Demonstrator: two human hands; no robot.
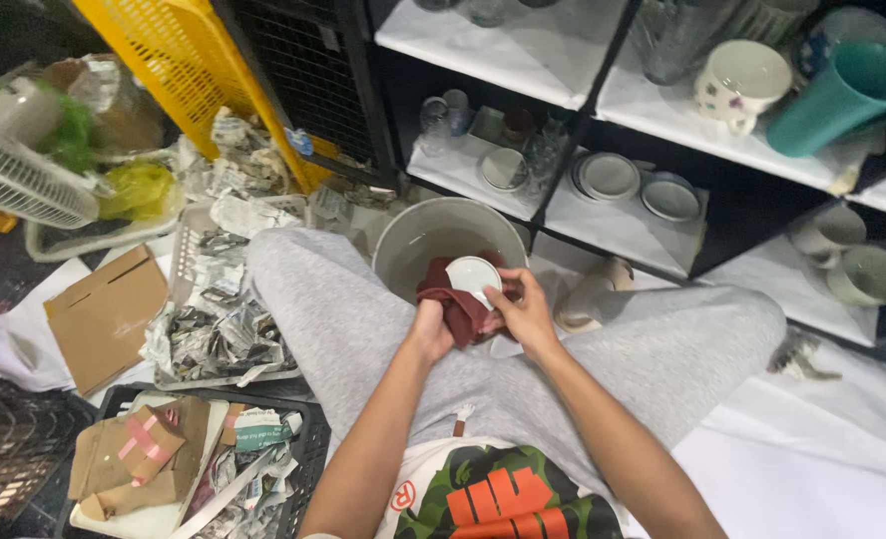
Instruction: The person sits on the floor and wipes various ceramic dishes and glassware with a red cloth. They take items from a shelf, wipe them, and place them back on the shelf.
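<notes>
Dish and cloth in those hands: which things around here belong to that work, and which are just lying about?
In use: left hand, right hand, small white dish, dark red cloth, grey bucket.

Lying about: teal cup, yellow crate, crumpled newspaper, cardboard piece, shelf plates.

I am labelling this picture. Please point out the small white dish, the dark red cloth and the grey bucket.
small white dish point(472, 273), head view, on its pale face.
dark red cloth point(460, 313), head view, on the folds below the dish.
grey bucket point(415, 222), head view, on its rim.

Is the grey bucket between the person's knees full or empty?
Partly filled: the grey bucket holds murky water that stops below its rim, leaving bare inner wall above.
</notes>
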